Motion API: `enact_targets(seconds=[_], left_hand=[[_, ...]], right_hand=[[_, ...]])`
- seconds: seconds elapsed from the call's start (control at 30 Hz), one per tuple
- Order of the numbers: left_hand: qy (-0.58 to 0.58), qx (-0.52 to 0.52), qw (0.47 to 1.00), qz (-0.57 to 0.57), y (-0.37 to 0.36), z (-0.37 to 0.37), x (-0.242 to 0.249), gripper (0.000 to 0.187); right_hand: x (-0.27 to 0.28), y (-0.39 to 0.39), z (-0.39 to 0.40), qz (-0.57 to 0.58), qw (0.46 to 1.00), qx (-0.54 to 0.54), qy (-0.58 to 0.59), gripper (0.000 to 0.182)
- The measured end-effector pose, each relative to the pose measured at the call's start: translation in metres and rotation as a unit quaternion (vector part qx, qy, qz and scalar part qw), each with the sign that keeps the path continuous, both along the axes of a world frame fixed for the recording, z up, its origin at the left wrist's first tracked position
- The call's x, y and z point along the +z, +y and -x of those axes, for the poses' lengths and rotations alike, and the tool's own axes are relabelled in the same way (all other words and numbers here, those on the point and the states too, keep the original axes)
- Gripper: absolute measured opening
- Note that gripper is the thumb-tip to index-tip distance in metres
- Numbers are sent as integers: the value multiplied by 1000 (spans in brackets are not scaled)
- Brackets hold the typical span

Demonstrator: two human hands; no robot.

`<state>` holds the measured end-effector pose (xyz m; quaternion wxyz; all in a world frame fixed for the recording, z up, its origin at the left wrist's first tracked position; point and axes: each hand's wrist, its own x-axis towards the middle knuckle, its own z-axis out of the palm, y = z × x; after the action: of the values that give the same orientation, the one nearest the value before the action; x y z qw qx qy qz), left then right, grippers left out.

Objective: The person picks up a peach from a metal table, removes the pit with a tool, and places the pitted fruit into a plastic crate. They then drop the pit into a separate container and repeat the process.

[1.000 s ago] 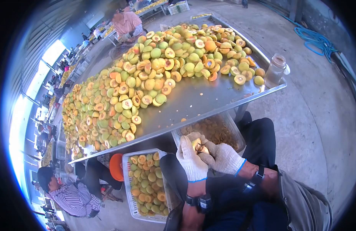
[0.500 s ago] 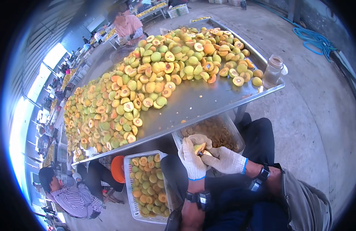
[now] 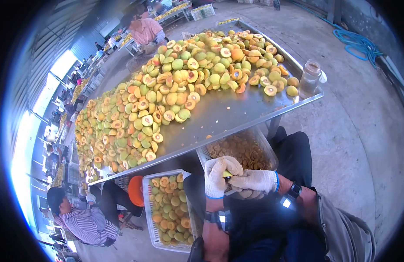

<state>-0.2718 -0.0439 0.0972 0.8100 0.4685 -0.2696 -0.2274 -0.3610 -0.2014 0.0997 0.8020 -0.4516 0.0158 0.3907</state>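
Cream-gloved left hand [image 3: 217, 177]: just below and right of the frame's centre, fingers curled around a fruit piece, grasping it.
Fruit piece [image 3: 227, 174]: yellow-green, mostly hidden, between the two hands; a small dark spot shows at its lower edge, too small to identify.
Right hand [image 3: 255, 180]: also gloved, reaching in from the right, fingertips meeting the left hand at the fruit piece; whether they grip anything cannot be told.
Tabletop [image 3: 219, 111]: shiny metal, slanting across the upper centre of the frame, its near part bare.
Fruit pile [image 3: 175, 85]: green, yellow and orange halves, heaped over the tabletop's far and left parts.
Jar [image 3: 310, 79]: clear, upright, at the tabletop's right corner.
Scrap crate [image 3: 266, 146]: white, below the tabletop's edge and behind the hands, holding brown bits.
Fruit crate [image 3: 148, 218]: white, lower centre-left, filled with fruit halves.
Bucket [image 3: 135, 191]: orange, just left of the fruit crate.
Co-worker [image 3: 86, 225]: striped shirt, seated, lower left.
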Motion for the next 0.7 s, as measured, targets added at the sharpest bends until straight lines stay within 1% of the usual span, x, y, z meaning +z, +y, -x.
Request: enact_targets(seconds=[0.03, 0.07, 0.13, 0.2, 0.27, 0.33, 0.37, 0.4, 0.43, 0.47, 0.53, 0.57, 0.6, 0.63, 0.67, 0.7], left_hand=[[-15, -31, 999, -19, 2, -2, 0, 45], [-14, -30, 999, -20, 3, -3, 2, 45], [-17, -64, 994, -87, 5, -4, 4, 45], [-6, -54, 995, -89, 3, -2, 3, 47], [5, -46, 995, -91, 1, -1, 1, 48], [92, 7, 992, -85, 1, 3, -5, 50], [94, 6, 992, -85, 2, 5, -15, 50], [180, 3, 984, 6, 3, 7, -24, 49], [262, 0, 960, 98, 3, 7, -33, 49], [264, 2, 960, 99, 4, 8, -41, 49], [276, 67, 954, 100, 3, 7, -42, 48], [275, 70, 953, 102, 3, 6, -41, 48], [318, 84, 935, 135, 4, 5, -40, 48], [359, 97, 913, 167, 4, 5, -40, 49], [359, 98, 913, 167, 6, 4, -44, 49], [365, 128, 906, 168, 7, 2, -49, 49]], right_hand=[[-2, -3, 0, -1, 1000, 0, 0, 40], [0, -5, 0, -15, 1000, 15, 10, 39], [-2, -8, 0, -28, 999, 29, 20, 38], [-8, -9, -2, -44, 998, 33, 30, 39], [-8, -9, -3, -30, 999, 29, 31, 39], [-11, -8, -4, -18, 999, 25, 33, 39], [-12, -7, -3, 11, 1000, 14, 20, 39], [-14, -7, -4, 40, 999, 4, 5, 40], [-19, -6, -5, 41, 999, 5, 6, 40], [-27, -4, -4, 38, 999, 0, -9, 42], [-33, -3, -1, 36, 999, 0, -26, 43], [-35, -6, 3, -32, 999, -19, -21, 45], [-31, -6, 3, -100, 994, -39, -15, 47], [-17, -2, 4, -31, 995, -73, -53, 49], [-19, -7, 1, -31, 996, -72, -53, 49], [-23, -13, -1, 13, 993, -110, -31, 52]])
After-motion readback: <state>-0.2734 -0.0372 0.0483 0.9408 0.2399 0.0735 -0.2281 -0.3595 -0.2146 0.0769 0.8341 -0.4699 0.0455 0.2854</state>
